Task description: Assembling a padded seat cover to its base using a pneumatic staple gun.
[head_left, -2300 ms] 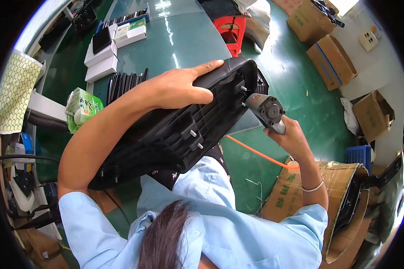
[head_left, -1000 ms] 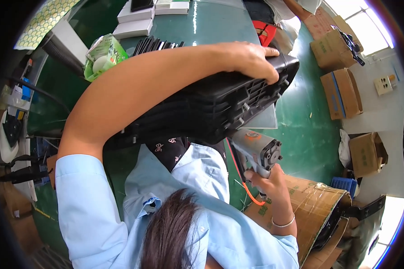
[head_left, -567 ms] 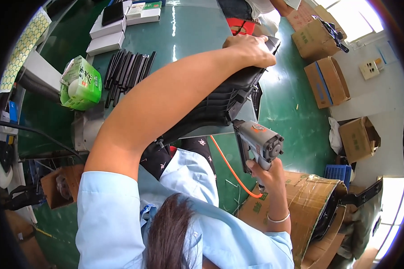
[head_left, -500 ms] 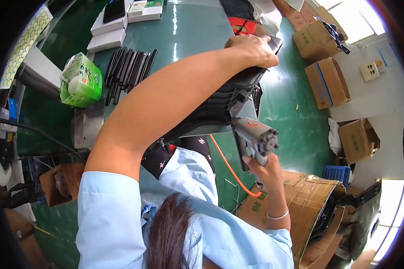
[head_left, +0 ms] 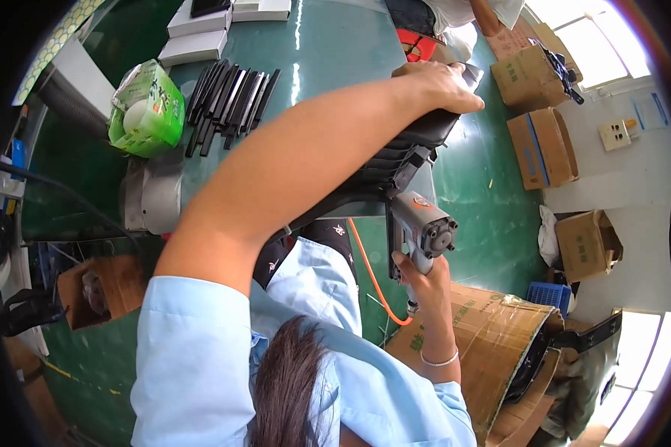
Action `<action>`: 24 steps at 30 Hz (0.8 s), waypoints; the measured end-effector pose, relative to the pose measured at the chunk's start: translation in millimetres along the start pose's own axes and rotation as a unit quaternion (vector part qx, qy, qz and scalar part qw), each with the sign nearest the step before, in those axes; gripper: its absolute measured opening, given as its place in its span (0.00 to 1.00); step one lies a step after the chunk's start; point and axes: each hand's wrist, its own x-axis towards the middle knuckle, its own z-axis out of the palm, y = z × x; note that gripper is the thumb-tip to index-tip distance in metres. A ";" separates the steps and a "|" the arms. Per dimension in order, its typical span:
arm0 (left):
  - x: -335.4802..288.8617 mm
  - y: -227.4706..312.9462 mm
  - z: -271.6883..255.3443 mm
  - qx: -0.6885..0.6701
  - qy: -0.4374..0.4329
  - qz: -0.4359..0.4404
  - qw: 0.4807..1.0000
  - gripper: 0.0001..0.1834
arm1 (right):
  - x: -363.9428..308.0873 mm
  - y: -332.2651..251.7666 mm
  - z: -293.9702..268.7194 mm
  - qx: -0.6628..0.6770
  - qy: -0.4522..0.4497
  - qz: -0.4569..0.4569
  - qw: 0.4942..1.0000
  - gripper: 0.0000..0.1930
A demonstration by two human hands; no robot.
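My left arm reaches across the green table (head_left: 343, 45), and my left hand (head_left: 441, 86) grips the far end of a black ribbed plastic shell (head_left: 384, 156). My forearm covers much of the shell. Below its right side, my right hand (head_left: 427, 277) is wrapped round the handle of a grey air staple gun (head_left: 425, 223). The gun's nose is against or very near the shell's lower edge; contact cannot be made out. An orange air hose (head_left: 361, 261) runs from the handle's base.
Several black strips (head_left: 231, 100) lie on the table beside a green carton (head_left: 147, 112) and white boxes (head_left: 194, 46). A large cardboard box (head_left: 484, 335) with black parts stands by my right arm. More cartons (head_left: 540, 149) line the right wall. Another person (head_left: 492, 15) is at the far end.
My right hand has brought the staple gun slightly left and turned it against the shell's lower edge. My left hand keeps its hold. The whole view has shifted a little.
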 end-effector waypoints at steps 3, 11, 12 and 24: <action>-22.9 -33.9 -10.4 -0.078 -0.064 0.133 0.986 0.64 | -0.1 -2.0 -1.0 0.028 0.030 0.005 0.999 0.10; -150.0 -140.9 -44.9 -0.162 -0.135 0.242 0.947 0.56 | 3.8 0.9 12.1 0.038 -0.023 -0.008 0.999 0.12; -159.6 -141.6 -44.5 -0.175 -0.151 0.215 0.949 0.55 | 5.1 -1.9 13.5 0.012 -0.033 0.012 0.999 0.13; -195.9 -131.6 -23.1 -0.140 -0.038 0.057 0.988 0.43 | -5.8 -15.3 27.7 0.004 -0.089 0.029 0.996 0.13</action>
